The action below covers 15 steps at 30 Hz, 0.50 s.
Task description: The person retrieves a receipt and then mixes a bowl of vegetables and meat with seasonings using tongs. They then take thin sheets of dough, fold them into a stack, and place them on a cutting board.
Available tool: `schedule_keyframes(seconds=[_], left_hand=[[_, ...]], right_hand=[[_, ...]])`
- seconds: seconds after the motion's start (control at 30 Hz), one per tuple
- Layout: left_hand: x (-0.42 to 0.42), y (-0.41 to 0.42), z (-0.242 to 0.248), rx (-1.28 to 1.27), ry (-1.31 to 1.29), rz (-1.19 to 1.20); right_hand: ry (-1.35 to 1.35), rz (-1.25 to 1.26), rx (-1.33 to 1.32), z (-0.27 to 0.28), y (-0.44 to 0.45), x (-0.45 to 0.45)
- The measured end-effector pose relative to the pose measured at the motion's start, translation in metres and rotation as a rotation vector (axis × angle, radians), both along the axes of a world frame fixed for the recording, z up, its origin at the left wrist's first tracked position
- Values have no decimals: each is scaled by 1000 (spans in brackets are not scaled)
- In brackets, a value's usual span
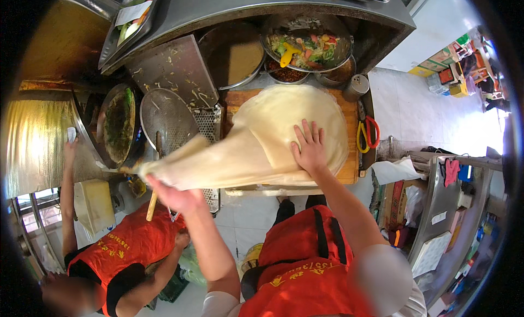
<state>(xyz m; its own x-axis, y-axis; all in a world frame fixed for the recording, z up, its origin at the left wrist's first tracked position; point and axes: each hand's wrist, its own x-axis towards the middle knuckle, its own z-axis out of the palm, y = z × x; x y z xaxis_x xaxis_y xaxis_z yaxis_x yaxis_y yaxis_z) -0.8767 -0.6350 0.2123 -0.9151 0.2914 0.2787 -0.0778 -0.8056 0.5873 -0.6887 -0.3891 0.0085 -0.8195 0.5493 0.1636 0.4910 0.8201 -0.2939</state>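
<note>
A large thin sheet of dough (294,108) lies over a wooden board (351,169). My left hand (174,196) grips one end of the sheet, slightly blurred, and pulls it out to the left past the board's edge in a long taut fold. My right hand (310,147) lies palm down on the dough with its fingers spread. Beneath the stretched part, near my left hand, a wooden handle (152,206) shows. Scissors with red and yellow handles (367,134) lie at the board's right edge, below a metal shaker (359,86).
Beyond the board stand a bowl of chopped vegetables (309,51) with a yellow scoop (288,54), a bowl of chili sauce (286,74) and a large basin (245,63). A round strainer (168,116) and a wok (116,126) are at the left. A co-worker (135,243) in a red apron stands there.
</note>
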Motion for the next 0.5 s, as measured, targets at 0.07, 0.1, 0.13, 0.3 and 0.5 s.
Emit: schedule_keyframes(seconds=[0.07, 0.1, 0.13, 0.3, 0.5], left_hand=[[-3, -23, 53, -57, -22, 140], [-6, -35, 77, 78, 11, 6], [-12, -73, 90, -34, 48, 103], [71, -99, 158, -657, -119, 713], [163, -105, 92, -1404, 153, -715]], right_hand=[[4, 3, 13, 1, -9, 2], [8, -2, 24, 1, -11, 4], [10, -1, 23, 2, -15, 7], [42, 42, -144, 11, -11, 8], [531, 947, -1068, 179, -146, 69]])
